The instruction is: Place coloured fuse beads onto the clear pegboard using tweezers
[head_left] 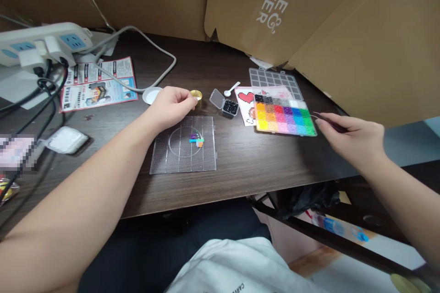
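Observation:
My right hand (350,135) is closed around a pair of tweezers (330,120), whose tips point left at the right edge of the bead box (287,116) with its many coloured compartments. My left hand (175,105) has its fingers curled and pressed together, with the thumb at a small gold tin (196,96). Whatever those fingers pinch is hidden. Just below it lies a clear pegboard (182,160) with a small patch of purple, blue, green and orange beads (196,140) on it.
Between tin and bead box stand a small open case of black beads (230,107) and a white spoon (232,89). A pattern sheet (242,105) lies partly under the box. A white dish (151,95), cable (172,62) and power strip (44,43) are at left; cardboard (154,0) stands behind.

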A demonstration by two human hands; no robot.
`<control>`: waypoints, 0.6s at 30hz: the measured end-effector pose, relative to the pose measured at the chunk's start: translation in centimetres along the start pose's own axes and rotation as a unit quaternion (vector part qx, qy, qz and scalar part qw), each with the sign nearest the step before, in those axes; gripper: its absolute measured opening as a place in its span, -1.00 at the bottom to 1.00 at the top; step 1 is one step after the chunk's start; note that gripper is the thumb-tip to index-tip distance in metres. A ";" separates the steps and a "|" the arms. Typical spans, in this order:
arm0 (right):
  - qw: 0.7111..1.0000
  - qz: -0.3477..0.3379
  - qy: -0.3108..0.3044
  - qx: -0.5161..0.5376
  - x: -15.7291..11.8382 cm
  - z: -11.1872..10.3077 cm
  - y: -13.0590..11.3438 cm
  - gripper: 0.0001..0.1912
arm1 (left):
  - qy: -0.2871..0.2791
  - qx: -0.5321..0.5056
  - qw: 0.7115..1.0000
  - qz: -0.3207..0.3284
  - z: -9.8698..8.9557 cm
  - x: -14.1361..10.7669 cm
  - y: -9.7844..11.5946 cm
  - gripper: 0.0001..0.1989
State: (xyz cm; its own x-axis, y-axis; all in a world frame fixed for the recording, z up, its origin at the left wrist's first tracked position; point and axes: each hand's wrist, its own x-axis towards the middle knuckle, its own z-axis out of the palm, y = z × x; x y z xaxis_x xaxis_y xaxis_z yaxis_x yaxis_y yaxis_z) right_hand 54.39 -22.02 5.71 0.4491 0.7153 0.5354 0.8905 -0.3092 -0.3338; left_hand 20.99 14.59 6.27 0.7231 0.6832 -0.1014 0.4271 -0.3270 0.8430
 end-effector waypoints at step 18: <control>0.863 -0.037 -0.320 0.389 6.0 15.8 -20.4 -0.82 | 0.004 -0.049 0.998 0.043 0.7 1.2 -1.4 -0.67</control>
State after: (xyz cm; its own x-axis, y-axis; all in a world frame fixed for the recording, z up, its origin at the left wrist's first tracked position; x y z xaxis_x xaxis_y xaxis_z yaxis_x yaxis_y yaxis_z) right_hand 37.74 -1.56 3.47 0.0391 0.9918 0.1218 0.4834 0.0879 -0.8710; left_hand 21.61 15.39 4.63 0.7506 0.6603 -0.0235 0.3084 -0.3187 0.8963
